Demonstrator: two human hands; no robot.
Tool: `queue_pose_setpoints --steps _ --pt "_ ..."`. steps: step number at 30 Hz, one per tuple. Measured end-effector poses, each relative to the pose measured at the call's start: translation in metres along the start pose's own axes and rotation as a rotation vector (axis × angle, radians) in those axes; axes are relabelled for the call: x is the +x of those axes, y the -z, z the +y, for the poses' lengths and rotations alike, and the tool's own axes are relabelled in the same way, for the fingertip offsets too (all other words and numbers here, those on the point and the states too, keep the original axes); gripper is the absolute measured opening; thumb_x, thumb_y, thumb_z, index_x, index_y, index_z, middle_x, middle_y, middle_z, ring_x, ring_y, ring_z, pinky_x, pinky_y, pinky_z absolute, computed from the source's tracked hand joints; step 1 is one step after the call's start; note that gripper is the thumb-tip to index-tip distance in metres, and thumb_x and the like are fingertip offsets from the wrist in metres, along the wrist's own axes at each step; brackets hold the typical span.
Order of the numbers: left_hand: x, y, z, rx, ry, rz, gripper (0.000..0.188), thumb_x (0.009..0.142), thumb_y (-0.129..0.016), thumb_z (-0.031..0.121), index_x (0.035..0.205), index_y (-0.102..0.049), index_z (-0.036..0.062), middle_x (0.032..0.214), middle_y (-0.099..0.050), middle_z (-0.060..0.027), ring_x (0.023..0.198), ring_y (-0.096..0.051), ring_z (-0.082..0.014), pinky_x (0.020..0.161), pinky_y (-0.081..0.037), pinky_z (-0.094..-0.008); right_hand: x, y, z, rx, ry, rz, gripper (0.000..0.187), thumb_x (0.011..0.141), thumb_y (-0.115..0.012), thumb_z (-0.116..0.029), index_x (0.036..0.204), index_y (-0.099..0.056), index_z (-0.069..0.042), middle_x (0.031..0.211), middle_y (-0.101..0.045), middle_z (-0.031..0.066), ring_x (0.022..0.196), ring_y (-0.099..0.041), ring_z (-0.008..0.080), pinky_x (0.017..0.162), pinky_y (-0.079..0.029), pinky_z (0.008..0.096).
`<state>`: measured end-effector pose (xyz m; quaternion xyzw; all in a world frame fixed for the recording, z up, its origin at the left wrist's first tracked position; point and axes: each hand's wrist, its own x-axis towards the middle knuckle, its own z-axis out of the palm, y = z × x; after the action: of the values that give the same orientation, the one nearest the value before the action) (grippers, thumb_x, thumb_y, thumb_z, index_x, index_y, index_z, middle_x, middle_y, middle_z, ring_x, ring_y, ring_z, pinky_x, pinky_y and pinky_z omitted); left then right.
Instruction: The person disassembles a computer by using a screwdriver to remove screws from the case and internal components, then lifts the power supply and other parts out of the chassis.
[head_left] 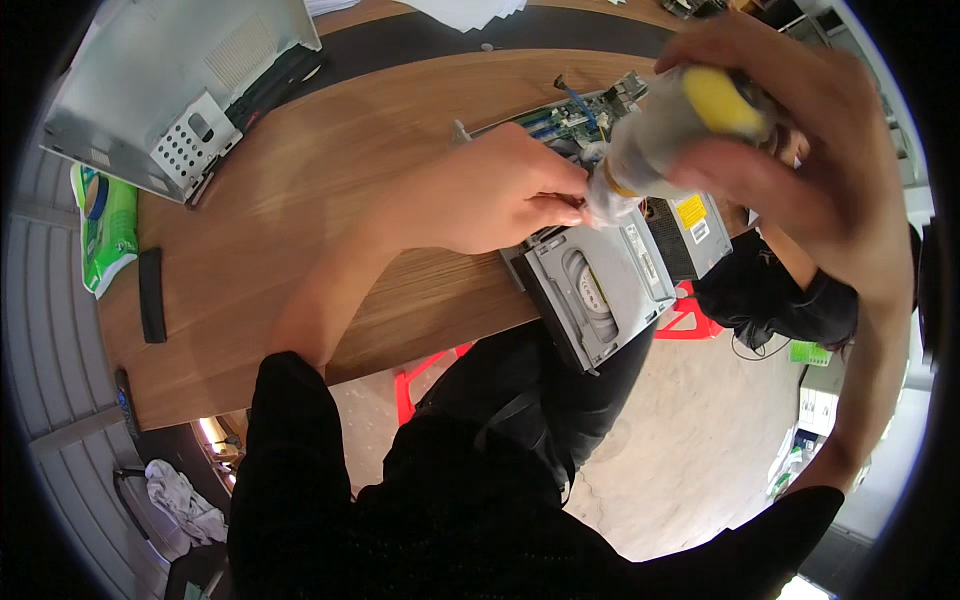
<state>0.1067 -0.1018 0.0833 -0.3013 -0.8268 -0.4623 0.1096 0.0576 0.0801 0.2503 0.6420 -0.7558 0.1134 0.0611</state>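
My right hand [790, 150], blurred by motion, wraps round a tilted, translucent grey bottle [650, 150] with a yellow end. The bottle's narrow, whitish end points down to the left. At that end my left hand [510, 195] has its thumb and fingers pinched together; what lies between them I cannot make out. Below the hands, an opened computer case holds a silver disc drive [595, 290] at the table's near edge. Behind them shows a green circuit board [570, 120] with a blue cable. A power supply [695, 235] with a yellow label sits right of the drive.
A metal case panel [150, 100] stands at the far left of the wooden table [270, 190]. Beside it lie a green packet [105, 235] and a black strip [152, 295]. Red stools [685, 315] are below the edge. Another person's dark sleeve [790, 295] is at the right.
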Motion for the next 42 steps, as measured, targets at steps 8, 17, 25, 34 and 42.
queue_pose_setpoints --steps 8,17,25,34,42 --pt "-0.011 0.003 -0.002 -0.012 0.140 0.103 0.019 0.088 -0.070 0.019 0.100 -0.070 0.0043 0.083 -0.069 -0.0180 0.071 -0.064 -0.0344 0.067 -0.049 -0.0392 0.030 -0.015 0.005 0.031 0.165 -0.064 0.037 0.085 -0.071 -0.016 0.112 -0.052 -0.001 0.094 -0.061 0.0168 0.085 -0.065 0.0263 0.073 -0.049 0.0378" --pt "-0.005 0.003 -0.041 -0.281 0.132 -0.025 0.020 0.088 -0.069 0.020 0.103 -0.073 0.0075 0.085 -0.072 -0.0146 0.076 -0.068 -0.0305 0.069 -0.051 -0.0363 0.051 -0.057 -0.002 -0.043 -0.010 0.249 0.020 0.082 -0.068 -0.007 0.095 -0.053 0.000 0.067 -0.058 0.0130 0.058 -0.060 0.0283 0.053 -0.044 0.0364" --pt "-0.006 -0.013 -0.033 -0.077 -0.098 -0.007 0.014 0.090 -0.064 0.010 0.102 -0.071 0.0083 0.083 -0.070 -0.0138 0.069 -0.064 -0.0328 0.064 -0.048 -0.0393 0.016 -0.059 -0.009 -0.466 -0.268 0.466 0.020 0.089 -0.071 -0.025 0.094 -0.063 -0.008 0.064 -0.063 0.0075 0.056 -0.068 0.0189 0.052 -0.050 0.0318" --pt "-0.002 -0.015 -0.030 -0.232 -0.040 -0.104 0.012 0.091 -0.060 0.004 0.098 -0.070 0.0035 0.089 -0.073 -0.0121 0.078 -0.069 -0.0303 0.070 -0.053 -0.0352 0.026 0.026 0.002 0.000 -0.155 -0.308 0.039 0.089 -0.060 -0.007 0.126 -0.052 -0.001 0.121 -0.059 0.0145 0.088 -0.067 0.0223 0.068 -0.052 0.0273" --pt "-0.008 -0.005 -0.026 -0.270 -0.014 -0.113 0.010 0.092 -0.061 0.004 0.094 -0.069 -0.0012 0.088 -0.073 -0.0122 0.078 -0.071 -0.0262 0.068 -0.052 -0.0309 0.035 0.007 0.002 -0.424 -0.048 -0.229 0.040 0.090 -0.065 -0.037 0.099 -0.063 0.001 0.088 -0.062 0.0112 0.068 -0.059 0.0182 0.058 -0.046 0.0273"
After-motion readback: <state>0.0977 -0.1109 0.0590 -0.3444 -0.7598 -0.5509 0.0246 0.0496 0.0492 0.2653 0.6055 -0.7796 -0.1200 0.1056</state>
